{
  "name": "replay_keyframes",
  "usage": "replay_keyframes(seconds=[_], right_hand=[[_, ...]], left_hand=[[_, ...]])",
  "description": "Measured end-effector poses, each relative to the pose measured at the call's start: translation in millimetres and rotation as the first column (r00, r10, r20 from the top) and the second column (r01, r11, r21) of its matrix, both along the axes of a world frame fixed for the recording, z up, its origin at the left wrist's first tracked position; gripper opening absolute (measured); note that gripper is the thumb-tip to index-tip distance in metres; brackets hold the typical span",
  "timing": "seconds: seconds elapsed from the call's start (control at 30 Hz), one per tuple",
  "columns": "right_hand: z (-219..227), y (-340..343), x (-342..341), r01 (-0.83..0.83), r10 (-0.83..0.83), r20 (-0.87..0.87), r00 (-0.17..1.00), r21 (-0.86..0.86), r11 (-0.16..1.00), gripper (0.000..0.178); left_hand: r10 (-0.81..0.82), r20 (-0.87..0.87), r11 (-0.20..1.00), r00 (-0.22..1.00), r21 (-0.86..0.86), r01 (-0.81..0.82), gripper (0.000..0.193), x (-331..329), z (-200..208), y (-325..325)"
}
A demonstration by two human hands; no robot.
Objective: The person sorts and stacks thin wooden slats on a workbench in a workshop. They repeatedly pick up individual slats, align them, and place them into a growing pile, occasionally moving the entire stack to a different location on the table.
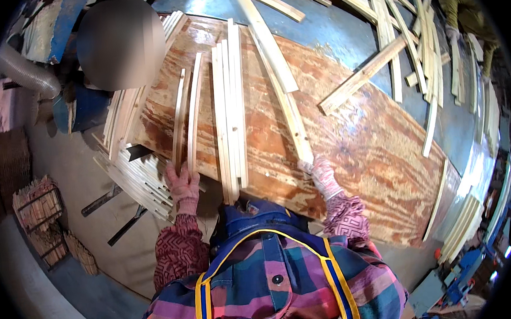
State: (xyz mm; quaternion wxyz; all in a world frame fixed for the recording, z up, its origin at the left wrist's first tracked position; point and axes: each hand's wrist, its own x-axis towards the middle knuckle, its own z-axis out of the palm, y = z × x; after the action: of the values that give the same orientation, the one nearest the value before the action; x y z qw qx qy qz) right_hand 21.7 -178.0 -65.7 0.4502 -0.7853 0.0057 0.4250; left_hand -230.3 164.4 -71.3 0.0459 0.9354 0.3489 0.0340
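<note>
My left hand (pixel 184 186), in a pale pinkish work glove, has its fingers at the near ends of two narrow wooden strips (pixel 195 113). These strips lean slightly apart over the left part of the plywood table top (pixel 355 165). My right hand (pixel 324 177), in a similar glove, grips the near end of a long pale wooden strip (pixel 293 125). That strip runs away from me, beside or under another long board (pixel 269 47); their exact overlap is unclear. Between my hands lies a bundle of several straight strips (pixel 229 108), touched by neither hand.
Loose strips (pixel 427 55) lie crisscrossed on the blue surface at the far right. One thicker board (pixel 361 74) juts over the plywood. At left, stacked strips (pixel 137 181) stand below the table edge, with bundled wood (pixel 38 208) on the floor. Another person (pixel 121 45) is at far left.
</note>
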Motion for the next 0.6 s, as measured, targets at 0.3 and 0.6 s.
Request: replay_keyframes(seconds=[0.3,0.6], right_hand=[[-35.2,49.4,-74.3,0.869,-0.174,-0.913,0.368,0.271,0.415,0.054],[42.2,55.5,-83.5,0.889,0.246,-0.891,0.382,0.427,0.166,0.035]], left_hand=[[0.096,-0.301,0.986,0.949,-0.1,-0.131,0.085,59.6,-6.2,63.5],[-0.336,0.126,0.815,0.933,-0.458,0.355,0.074,178.4,53.7,-89.9]])
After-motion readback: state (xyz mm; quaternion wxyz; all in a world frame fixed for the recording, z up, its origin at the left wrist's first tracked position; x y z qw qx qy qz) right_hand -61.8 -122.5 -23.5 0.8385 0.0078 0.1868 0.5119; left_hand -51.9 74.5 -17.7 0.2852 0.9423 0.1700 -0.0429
